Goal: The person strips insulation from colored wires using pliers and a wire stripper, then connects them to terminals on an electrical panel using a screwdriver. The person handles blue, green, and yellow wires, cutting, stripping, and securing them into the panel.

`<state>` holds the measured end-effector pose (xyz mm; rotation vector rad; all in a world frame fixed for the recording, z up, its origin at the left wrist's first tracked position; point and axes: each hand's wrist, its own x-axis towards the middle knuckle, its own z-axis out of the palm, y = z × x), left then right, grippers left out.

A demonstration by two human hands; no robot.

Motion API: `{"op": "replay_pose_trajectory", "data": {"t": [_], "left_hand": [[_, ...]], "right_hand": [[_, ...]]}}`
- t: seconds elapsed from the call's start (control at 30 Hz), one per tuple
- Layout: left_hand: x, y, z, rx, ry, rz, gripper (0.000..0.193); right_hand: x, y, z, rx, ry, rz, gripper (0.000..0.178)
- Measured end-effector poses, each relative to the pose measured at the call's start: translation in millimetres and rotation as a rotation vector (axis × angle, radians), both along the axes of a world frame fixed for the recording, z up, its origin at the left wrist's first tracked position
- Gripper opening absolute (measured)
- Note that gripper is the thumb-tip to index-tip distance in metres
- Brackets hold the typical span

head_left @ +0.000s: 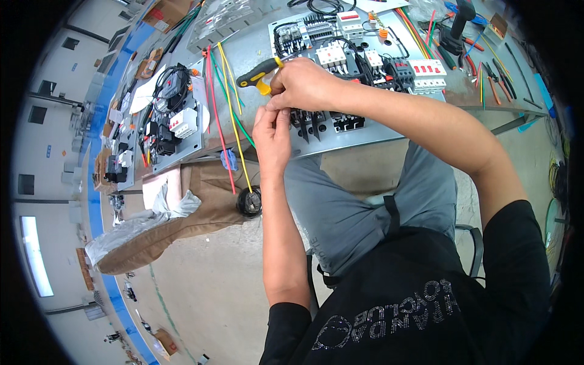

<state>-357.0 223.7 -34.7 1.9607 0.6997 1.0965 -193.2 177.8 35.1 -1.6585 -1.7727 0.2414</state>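
Observation:
My right hand (307,85) is closed around a black-and-yellow screwdriver (249,78), whose handle sticks out to the left. A small yellow piece (263,87) shows just below the handle; I cannot tell whether it belongs to it. My left hand (271,137) is closed, its fingertips pinched together against those of the right. Whatever they pinch is hidden. Both hands are over the near left edge of a metal mounting plate (340,143) that carries breakers, contactors and black wiring. Black terminal parts (309,125) sit on the plate right beside my left fingers.
Red, green and yellow wires (226,115) hang over the table edge at left. Another wired plate (191,146) lies farther left. A power drill (457,30), pliers (502,85) and loose wires are at the far right. A black wire coil (249,202) hangs below the edge.

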Motion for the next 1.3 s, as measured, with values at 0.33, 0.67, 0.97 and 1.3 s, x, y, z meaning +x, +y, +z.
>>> {"op": "replay_pose_trajectory", "data": {"t": [0.33,0.67,0.97,1.3], "left_hand": [[9.6,1.5,-15.3,-0.001,0.021,0.162,0.013],[3.9,4.0,-16.5,-0.023,0.032,0.072,0.013],[8.9,-3.0,-11.4,0.034,-0.02,0.092,0.015],[14.5,-2.0,-14.7,0.076,-0.031,0.149,0.014]], "right_hand": [[-7.4,-5.8,0.8,-0.058,-0.027,-0.087,0.034],[-7.2,-8.0,-1.3,-0.005,-0.032,-0.112,0.027],[-7.7,-12.5,4.3,-0.088,-0.083,-0.098,0.027],[-6.6,-11.0,2.0,-0.08,-0.036,-0.115,0.027]]}}
